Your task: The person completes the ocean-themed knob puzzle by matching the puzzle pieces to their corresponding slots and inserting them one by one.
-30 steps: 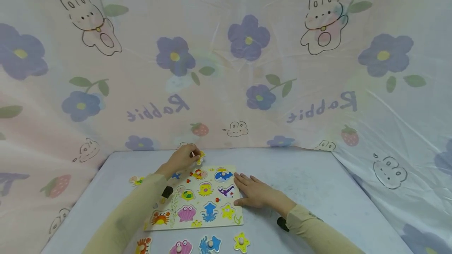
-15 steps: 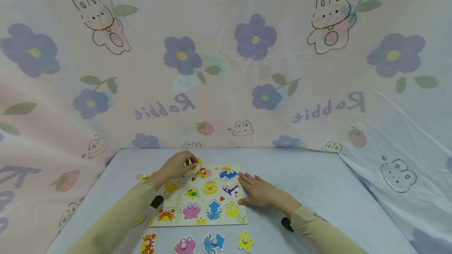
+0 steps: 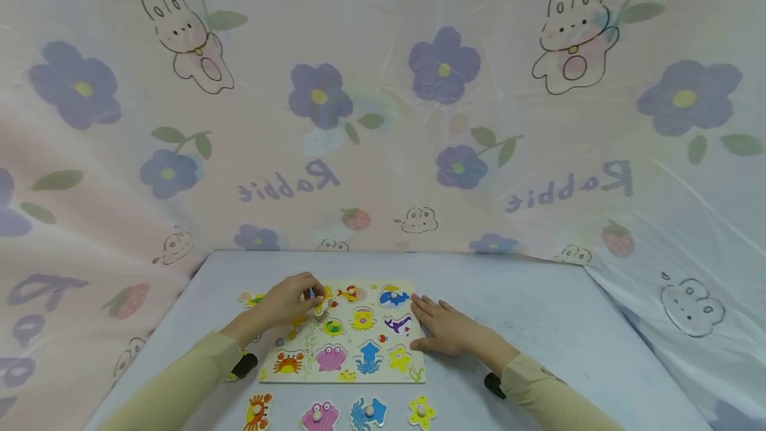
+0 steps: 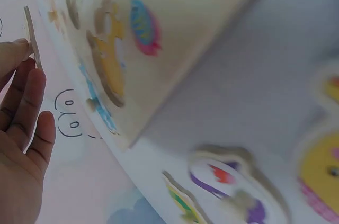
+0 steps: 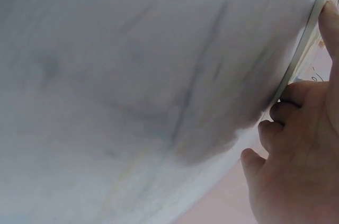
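My left hand (image 3: 293, 299) pinches a small yellow puzzle piece (image 3: 322, 304) over the upper left part of the puzzle board (image 3: 353, 378). In the left wrist view the left hand (image 4: 22, 123) holds the thin piece (image 4: 32, 36) edge-on between thumb and fingers, above the board (image 4: 175, 33). My right hand (image 3: 447, 328) lies with fingers spread at the board's right edge, thumb and fingertips against it. In the right wrist view the right hand (image 5: 299, 139) touches the board's edge (image 5: 302, 49). A whale piece (image 3: 393, 297) sits in the board's upper right.
In front of the board lie a crab piece (image 3: 257, 411), a pink shell piece (image 3: 320, 416), a blue squid piece (image 3: 368, 412) and a yellow star piece (image 3: 421, 412). A green and yellow piece (image 3: 253, 299) is left of the board. A patterned cloth (image 3: 383, 118) hangs behind the table.
The left hand has moved from behind the board's back edge toward me, over the board, with the yellow piece still pinched. The right hand stays at the board's edge; the head view has shifted slightly.
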`<state>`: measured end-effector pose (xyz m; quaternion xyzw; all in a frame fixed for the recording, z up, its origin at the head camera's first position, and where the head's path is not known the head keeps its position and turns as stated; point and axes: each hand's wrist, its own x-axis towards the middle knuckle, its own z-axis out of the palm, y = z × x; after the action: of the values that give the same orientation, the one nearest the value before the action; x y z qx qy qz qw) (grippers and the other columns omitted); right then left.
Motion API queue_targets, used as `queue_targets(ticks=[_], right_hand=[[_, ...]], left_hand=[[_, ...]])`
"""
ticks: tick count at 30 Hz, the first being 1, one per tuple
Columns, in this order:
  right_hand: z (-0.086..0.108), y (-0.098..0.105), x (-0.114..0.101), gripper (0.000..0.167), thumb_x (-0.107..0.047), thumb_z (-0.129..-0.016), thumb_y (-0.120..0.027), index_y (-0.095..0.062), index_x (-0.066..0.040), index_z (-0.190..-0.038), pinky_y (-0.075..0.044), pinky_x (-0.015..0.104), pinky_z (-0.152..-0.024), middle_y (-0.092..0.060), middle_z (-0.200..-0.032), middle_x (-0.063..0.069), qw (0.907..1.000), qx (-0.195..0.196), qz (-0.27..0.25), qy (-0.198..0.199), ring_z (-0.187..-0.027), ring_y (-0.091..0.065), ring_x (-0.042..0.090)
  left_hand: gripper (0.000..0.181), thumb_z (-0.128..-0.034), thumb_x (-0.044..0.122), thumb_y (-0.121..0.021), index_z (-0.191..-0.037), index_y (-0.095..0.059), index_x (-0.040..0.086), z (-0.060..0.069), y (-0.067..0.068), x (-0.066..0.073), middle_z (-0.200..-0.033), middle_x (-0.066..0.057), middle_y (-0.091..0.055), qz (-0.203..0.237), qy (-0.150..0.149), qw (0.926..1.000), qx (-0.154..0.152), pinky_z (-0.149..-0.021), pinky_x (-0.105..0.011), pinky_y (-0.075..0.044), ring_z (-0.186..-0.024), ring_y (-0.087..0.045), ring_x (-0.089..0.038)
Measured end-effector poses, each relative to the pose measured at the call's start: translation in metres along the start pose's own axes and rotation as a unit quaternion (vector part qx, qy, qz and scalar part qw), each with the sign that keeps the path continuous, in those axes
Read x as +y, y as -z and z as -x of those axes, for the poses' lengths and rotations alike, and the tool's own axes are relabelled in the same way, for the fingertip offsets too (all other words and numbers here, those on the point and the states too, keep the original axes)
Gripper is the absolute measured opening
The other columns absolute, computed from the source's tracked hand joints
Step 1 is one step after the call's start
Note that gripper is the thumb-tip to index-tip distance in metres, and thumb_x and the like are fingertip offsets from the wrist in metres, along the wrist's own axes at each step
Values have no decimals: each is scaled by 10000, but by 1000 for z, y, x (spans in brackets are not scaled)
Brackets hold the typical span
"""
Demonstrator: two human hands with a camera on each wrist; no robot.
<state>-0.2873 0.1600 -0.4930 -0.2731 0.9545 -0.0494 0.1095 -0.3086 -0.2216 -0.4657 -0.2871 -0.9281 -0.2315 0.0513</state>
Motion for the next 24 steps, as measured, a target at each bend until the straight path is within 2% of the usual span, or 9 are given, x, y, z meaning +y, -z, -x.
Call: queue_targets(ticks=[5,11,17,24], right_hand=[[2,0,2,937,-688,-944,-590,-340,-89,-1621,-212,547,-1245,-224,-1720,54,9999,46,-76,121,-1577,-215,290],[1,-2,5,931,-689,-957,-568,-330,-86,-1625,-210,548,-1245,-218,-1721,60,9996,74,-76,243,-1578,-212,293],[0,-2,5,931,-693,-960,-558,-322,-89,-1628,-206,541,-1248,-212,-1723,55,9996,70,-79,248,-1579,-207,290],[1,-2,5,932,-702,-956,-553,-324,-100,-1630,-205,536,-1250,-213,-1723,44,9998,60,-25,214,-1579,-210,286]], left_hand=[[64,-984,133,-732,-1040,-715,158,15,1,-4,-981,85,-611,41,-128,9999,-45,-666,-242,-499,-821,-552,-36],[69,-993,148,-725,-1038,-700,194,30,2,-9,-958,131,-577,-46,163,9996,-213,-675,-233,-490,-811,-525,-25],[81,-977,134,-738,-1024,-707,193,39,3,-14,-954,130,-573,-10,282,9994,-201,-674,-237,-491,-806,-526,-23],[77,-976,147,-740,-1022,-713,203,47,4,-20,-956,140,-573,-50,554,9984,-133,-670,-232,-482,-803,-523,-21]])
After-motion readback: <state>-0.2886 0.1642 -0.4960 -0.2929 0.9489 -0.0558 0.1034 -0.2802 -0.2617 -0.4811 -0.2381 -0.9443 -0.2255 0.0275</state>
